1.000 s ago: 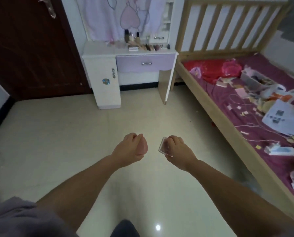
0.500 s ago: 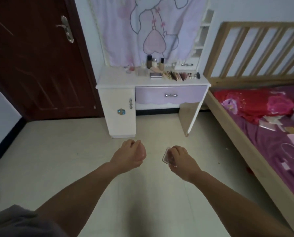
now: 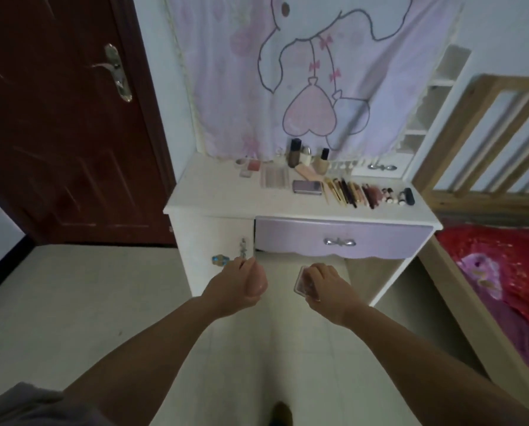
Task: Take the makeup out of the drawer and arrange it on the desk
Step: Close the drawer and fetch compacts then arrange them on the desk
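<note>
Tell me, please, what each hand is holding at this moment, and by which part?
The right hand grips a small flat clear case by its right side. The left hand curls round a pinkish rounded item; the place of the hold is hidden.

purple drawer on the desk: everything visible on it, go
The purple drawer sits under the white desk top, to the right of the white cabinet door. Its front is a smooth, painted-looking lilac panel with a scalloped lower edge and one silver bow-shaped handle at its middle. It looks shut, or very nearly: the front sits about flush and nothing of the inside shows. Nothing touches it; both hands are below and in front of it.
</note>
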Tool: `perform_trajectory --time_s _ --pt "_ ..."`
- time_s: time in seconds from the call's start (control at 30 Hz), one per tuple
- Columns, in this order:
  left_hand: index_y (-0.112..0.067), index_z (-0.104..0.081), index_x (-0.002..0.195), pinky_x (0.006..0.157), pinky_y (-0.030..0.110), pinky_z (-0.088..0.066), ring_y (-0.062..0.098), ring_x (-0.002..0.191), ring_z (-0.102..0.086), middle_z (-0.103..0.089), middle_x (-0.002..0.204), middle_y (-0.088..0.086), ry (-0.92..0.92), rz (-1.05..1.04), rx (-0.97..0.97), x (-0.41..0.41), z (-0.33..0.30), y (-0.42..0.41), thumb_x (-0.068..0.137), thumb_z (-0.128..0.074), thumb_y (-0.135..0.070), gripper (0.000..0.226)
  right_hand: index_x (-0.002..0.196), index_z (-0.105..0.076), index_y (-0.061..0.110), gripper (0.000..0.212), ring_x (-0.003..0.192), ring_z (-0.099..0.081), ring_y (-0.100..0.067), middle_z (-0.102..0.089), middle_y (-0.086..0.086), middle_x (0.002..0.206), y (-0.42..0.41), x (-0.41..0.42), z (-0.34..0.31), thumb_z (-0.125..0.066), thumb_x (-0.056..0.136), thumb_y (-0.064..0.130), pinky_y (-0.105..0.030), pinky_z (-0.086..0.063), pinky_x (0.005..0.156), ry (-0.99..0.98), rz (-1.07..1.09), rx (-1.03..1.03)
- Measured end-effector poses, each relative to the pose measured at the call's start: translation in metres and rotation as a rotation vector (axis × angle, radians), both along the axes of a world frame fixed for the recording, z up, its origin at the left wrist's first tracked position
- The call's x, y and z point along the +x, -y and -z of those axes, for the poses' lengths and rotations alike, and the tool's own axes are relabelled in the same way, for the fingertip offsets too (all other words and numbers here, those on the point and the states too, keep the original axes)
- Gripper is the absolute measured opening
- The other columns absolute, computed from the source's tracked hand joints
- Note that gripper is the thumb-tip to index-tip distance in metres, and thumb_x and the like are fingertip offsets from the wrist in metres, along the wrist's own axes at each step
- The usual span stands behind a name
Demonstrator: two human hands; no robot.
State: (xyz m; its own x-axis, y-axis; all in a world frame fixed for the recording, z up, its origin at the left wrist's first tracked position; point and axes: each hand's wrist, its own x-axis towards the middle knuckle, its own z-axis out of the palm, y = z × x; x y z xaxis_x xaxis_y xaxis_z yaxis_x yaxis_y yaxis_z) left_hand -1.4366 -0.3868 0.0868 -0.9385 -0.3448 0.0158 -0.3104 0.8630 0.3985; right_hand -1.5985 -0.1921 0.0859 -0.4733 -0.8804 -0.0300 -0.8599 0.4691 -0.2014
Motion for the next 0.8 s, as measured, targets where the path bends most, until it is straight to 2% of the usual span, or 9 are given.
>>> perform_trajectory --time_s 0.17,0.27,0.33,0.53,0.73,0.8 --pt "-0.019 -0.029 0.141 0.092 0.035 -0.045 0.018 0.122 -0.042 -0.038 0.139 -0.001 0.011 -0.059 0.063 -0.086 -0.006 0.074 0.077 -0.069 -0.044 0.08 0.124 -0.042 0.015 0.044 0.116 -0.041 -0.021 -0.043 -0.004 0.13 0.081 -0.096 -0.01 -0.058 0.084 0.025 -0.027 -0.043 0.085 0.004 -0.018 0.036" --pt "-0.019 -0.032 0.138 0.086 0.032 -0.046 0.017 0.117 -0.044 -0.041 0.135 -0.001 0.038 -0.045 0.08 -0.128 0.001 0.113 0.077 -0.068 -0.045 0.075 0.123 -0.043 0.015 0.04 0.116 -0.041 -0.021 -0.043 -0.004 0.129 0.123 -0.138 -0.006 -0.055 0.086 0.024 -0.028 -0.044 0.082 0.012 -0.015 0.045" --pt "-0.02 -0.034 0.135 0.088 0.033 -0.046 0.018 0.118 -0.043 -0.041 0.134 -0.001 0.061 -0.025 0.11 -0.16 0.007 0.142 0.077 -0.067 -0.044 0.071 0.124 -0.043 0.015 0.04 0.115 -0.041 -0.021 -0.043 -0.004 0.129 0.151 -0.163 -0.001 -0.055 0.087 0.023 -0.028 -0.045 0.082 0.047 0.0 0.038" --pt "-0.021 -0.028 0.14 0.096 0.033 -0.04 0.02 0.125 -0.037 -0.035 0.14 0.0 0.183 0.056 0.161 -0.266 0.029 0.214 0.076 -0.069 -0.04 0.078 0.125 -0.042 0.012 0.043 0.119 -0.041 -0.021 -0.041 -0.005 0.133 0.226 -0.239 0.026 -0.059 0.086 0.021 -0.031 -0.047 0.089 0.088 0.074 0.08" --pt "-0.015 -0.028 0.14 0.098 0.036 -0.038 0.025 0.122 -0.037 -0.037 0.136 0.008 0.274 0.224 0.121 -0.347 0.058 0.239 0.079 -0.065 -0.041 0.077 0.122 -0.044 0.013 0.038 0.118 -0.044 -0.026 -0.041 -0.008 0.134 0.261 -0.3 0.052 -0.055 0.086 0.014 -0.037 -0.048 0.085 0.092 0.124 0.213" --pt "-0.014 -0.028 0.142 0.098 0.037 -0.037 0.027 0.122 -0.038 -0.036 0.136 0.01 0.279 0.296 0.043 -0.363 0.069 0.24 0.079 -0.063 -0.041 0.077 0.124 -0.044 0.014 0.041 0.118 -0.045 -0.026 -0.04 -0.007 0.134 0.263 -0.31 0.061 -0.057 0.086 0.014 -0.037 -0.048 0.084 0.134 0.146 0.241"
